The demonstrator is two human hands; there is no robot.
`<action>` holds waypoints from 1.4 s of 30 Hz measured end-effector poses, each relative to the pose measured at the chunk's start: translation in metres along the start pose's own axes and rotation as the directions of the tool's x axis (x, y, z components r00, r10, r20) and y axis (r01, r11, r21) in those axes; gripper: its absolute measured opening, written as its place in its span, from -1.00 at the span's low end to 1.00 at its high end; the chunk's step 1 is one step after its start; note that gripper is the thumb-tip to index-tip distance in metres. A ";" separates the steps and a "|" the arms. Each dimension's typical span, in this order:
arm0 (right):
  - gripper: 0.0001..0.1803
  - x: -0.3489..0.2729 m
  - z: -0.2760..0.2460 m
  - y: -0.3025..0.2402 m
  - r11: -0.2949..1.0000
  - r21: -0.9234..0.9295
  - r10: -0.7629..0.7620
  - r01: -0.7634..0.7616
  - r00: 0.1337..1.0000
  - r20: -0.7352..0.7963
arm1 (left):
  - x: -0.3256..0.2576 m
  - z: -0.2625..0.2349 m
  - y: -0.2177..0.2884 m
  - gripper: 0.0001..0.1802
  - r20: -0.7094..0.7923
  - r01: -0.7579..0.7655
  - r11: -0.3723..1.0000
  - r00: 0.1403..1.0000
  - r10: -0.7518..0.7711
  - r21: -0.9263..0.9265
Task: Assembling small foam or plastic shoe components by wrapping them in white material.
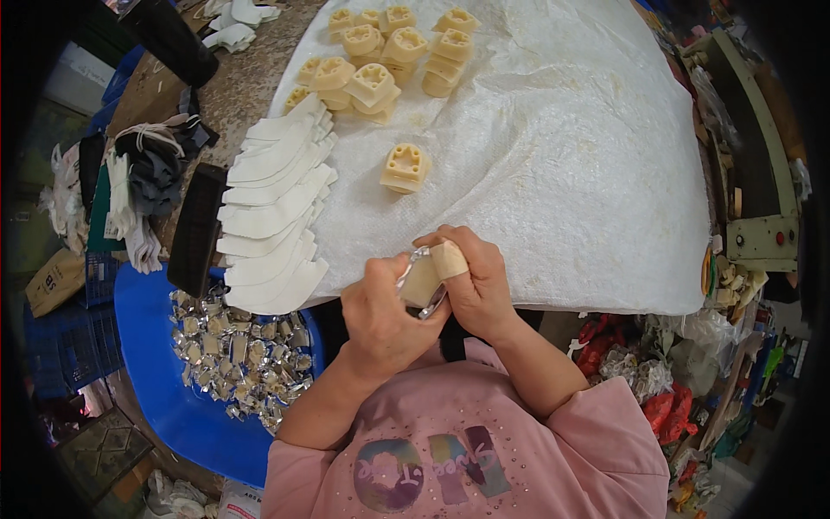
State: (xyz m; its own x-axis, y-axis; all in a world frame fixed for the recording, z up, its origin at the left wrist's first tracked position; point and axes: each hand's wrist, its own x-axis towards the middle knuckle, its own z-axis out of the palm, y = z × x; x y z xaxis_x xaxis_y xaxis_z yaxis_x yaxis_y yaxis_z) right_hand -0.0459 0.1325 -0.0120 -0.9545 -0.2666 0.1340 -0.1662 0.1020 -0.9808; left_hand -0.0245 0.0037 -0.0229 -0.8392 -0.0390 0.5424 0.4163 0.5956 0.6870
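Between my two hands, at the table's near edge, is a small squarish piece with a beige face and shiny silver edges. My left hand is closed on its left side. On the other side my right hand grips it, its thumb wrapped in a beige cover. The fingers hide part of the piece. Just beyond my hands stands a cream moulded block with a star-shaped hollow and small holes in its top. Left of my hands, white curved strips lie overlapped in a row.
Stacked cream blocks stand at the far side of the white-sheeted table. A blue tub at lower left holds many silver-edged pieces. A dark tray and gloves sit left; a greenish metal frame stands right.
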 end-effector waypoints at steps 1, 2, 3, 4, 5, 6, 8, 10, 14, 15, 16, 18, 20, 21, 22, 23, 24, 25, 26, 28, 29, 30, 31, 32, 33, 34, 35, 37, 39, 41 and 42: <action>-0.73 -0.001 0.004 0.005 0.998 -0.017 0.059 -0.060 0.996 -0.063 | 0.002 0.001 0.000 -0.50 -0.004 0.002 1.000 1.000 -0.002 0.009; -0.73 -0.001 0.005 0.012 0.998 -0.012 0.057 -0.057 0.997 -0.055 | 0.005 0.002 0.000 -0.51 -0.004 -0.025 1.000 1.000 0.025 0.018; -0.72 -0.001 0.006 0.019 0.956 0.257 0.152 -0.143 0.988 -0.016 | 0.006 0.001 0.000 -0.52 -0.007 -0.048 0.998 0.999 0.048 0.030; -0.70 -0.001 0.006 0.023 0.835 0.502 0.236 -0.228 0.971 0.048 | 0.005 0.000 -0.001 -0.54 -0.001 -0.005 1.000 1.000 0.005 0.025; -0.70 -0.002 0.006 0.022 0.832 0.504 0.233 -0.232 0.971 0.063 | 0.004 -0.002 -0.002 -0.54 -0.009 0.001 0.999 1.000 0.000 0.037; -0.71 -0.002 0.006 0.016 0.742 0.621 0.247 -0.253 0.964 0.098 | 0.003 -0.003 -0.002 -0.54 -0.026 0.026 1.000 0.999 -0.027 -0.009; -0.74 -0.001 0.012 0.015 0.604 0.761 0.224 -0.238 0.967 0.124 | 0.001 -0.005 -0.001 -0.55 -0.051 0.057 0.997 0.997 -0.059 -0.045; -0.75 -0.002 0.013 0.012 0.848 0.504 0.169 -0.165 0.985 0.037 | 0.002 -0.008 0.004 -0.46 -0.056 -0.050 0.993 0.997 0.056 0.103; -0.77 -0.001 0.021 0.005 0.999 0.004 -0.034 0.034 0.998 -0.050 | -0.003 -0.012 -0.007 -0.47 -0.041 -0.060 0.992 0.997 0.065 0.113; -0.76 -0.001 0.020 0.006 0.996 -0.063 -0.060 0.057 0.997 -0.042 | -0.003 -0.016 -0.010 -0.47 -0.051 -0.053 0.990 0.997 0.060 0.129; -0.76 0.003 0.021 0.007 0.997 -0.051 -0.050 0.050 0.999 -0.001 | -0.003 -0.021 -0.013 -0.47 -0.061 -0.049 0.993 0.997 0.056 0.111; -0.76 0.015 0.025 0.000 0.992 -0.059 -0.111 0.116 0.990 0.082 | -0.006 -0.030 -0.022 -0.46 -0.089 -0.006 0.999 0.996 0.010 0.044; -0.77 0.028 0.030 0.002 0.992 0.055 -0.119 0.110 0.974 0.194 | -0.012 -0.050 -0.028 -0.45 -0.103 0.102 0.994 0.990 -0.097 0.041; -0.77 0.037 0.035 0.001 0.992 0.057 -0.119 0.110 0.973 0.200 | -0.015 -0.060 -0.032 -0.44 -0.107 0.205 0.979 0.974 -0.201 0.024; -0.77 0.048 0.040 -0.002 0.976 -0.053 -0.196 0.214 0.953 0.229 | -0.023 -0.070 -0.038 -0.45 -0.144 0.269 0.961 0.955 -0.259 0.057; -0.77 0.057 0.046 -0.003 0.936 -0.157 -0.267 0.315 0.926 0.266 | -0.030 -0.077 -0.050 -0.46 -0.224 0.268 0.961 0.943 -0.246 0.073; -0.77 0.063 0.052 0.000 0.921 -0.223 -0.263 0.319 0.932 0.249 | -0.042 -0.088 -0.063 -0.42 -0.251 0.340 0.933 0.919 -0.303 0.118; -0.77 0.068 0.057 -0.002 0.920 -0.218 -0.271 0.327 0.930 0.248 | -0.048 -0.103 -0.066 -0.43 -0.294 0.363 0.906 0.909 -0.294 0.216; -0.79 0.073 0.062 -0.004 0.857 -0.311 -0.332 0.411 0.902 0.275 | -0.053 -0.117 -0.070 -0.45 -0.336 0.387 0.869 0.899 -0.281 0.310; -0.81 0.083 0.076 -0.002 0.769 -0.428 -0.362 0.474 0.876 0.320 | -0.073 -0.143 -0.083 -0.49 -0.470 0.561 0.738 0.802 -0.370 0.376; -0.81 0.087 0.082 -0.002 0.772 -0.423 -0.362 0.475 0.875 0.322 | -0.082 -0.158 -0.089 -0.49 -0.471 0.563 0.734 0.801 -0.370 0.380; -0.80 0.090 0.089 -0.003 0.733 -0.468 -0.361 0.494 0.865 0.347 | -0.090 -0.171 -0.092 -0.51 -0.502 0.613 0.634 0.777 -0.378 0.472; -0.79 0.094 0.094 -0.004 0.691 -0.511 -0.360 0.512 0.856 0.371 | -0.095 -0.179 -0.094 -0.52 -0.534 0.652 0.521 0.755 -0.381 0.551; -0.79 0.097 0.099 -0.005 0.691 -0.508 -0.362 0.515 0.854 0.373 | -0.097 -0.180 -0.096 -0.52 -0.537 0.654 0.518 0.753 -0.380 0.551; -0.80 0.099 0.104 -0.006 0.643 -0.535 -0.386 0.547 0.836 0.391 | -0.097 -0.183 -0.093 -0.51 -0.559 0.650 0.514 0.754 -0.345 0.559; -0.82 0.102 0.108 -0.007 0.593 -0.561 -0.409 0.577 0.816 0.408 | -0.097 -0.184 -0.091 -0.50 -0.580 0.646 0.510 0.754 -0.310 0.567; -0.82 0.105 0.110 -0.006 0.593 -0.556 -0.412 0.583 0.812 0.413 | -0.093 -0.182 -0.089 -0.50 -0.586 0.650 0.506 0.750 -0.308 0.566; -0.89 0.110 0.116 -0.002 0.408 -0.663 -0.410 0.627 0.775 0.481 | -0.077 -0.171 -0.086 -0.47 -0.477 0.539 0.683 0.824 -0.306 0.493; -0.92 0.110 0.120 -0.001 0.360 -0.666 -0.404 0.653 0.753 0.519 | -0.056 -0.155 -0.079 -0.49 -0.439 0.501 0.732 0.846 -0.302 0.462; -0.93 0.109 0.121 0.001 0.307 -0.670 -0.393 0.676 0.731 0.557 | -0.036 -0.141 -0.074 -0.58 -0.319 0.363 0.855 0.914 -0.250 0.370; -0.93 0.109 0.122 0.002 0.321 -0.680 -0.384 0.659 0.747 0.542 | -0.026 -0.136 -0.074 -0.58 -0.321 0.363 0.857 0.913 -0.250 0.366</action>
State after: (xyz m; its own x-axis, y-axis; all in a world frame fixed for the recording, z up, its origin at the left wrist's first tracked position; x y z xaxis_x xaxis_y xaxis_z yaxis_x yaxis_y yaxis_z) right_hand -0.1204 -0.0134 -0.0164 -0.5148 -0.7581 0.4003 -0.8509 0.5088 -0.1306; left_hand 0.0134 -0.1484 -0.0224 -0.7586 -0.4422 0.4785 -0.0764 0.7897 0.6087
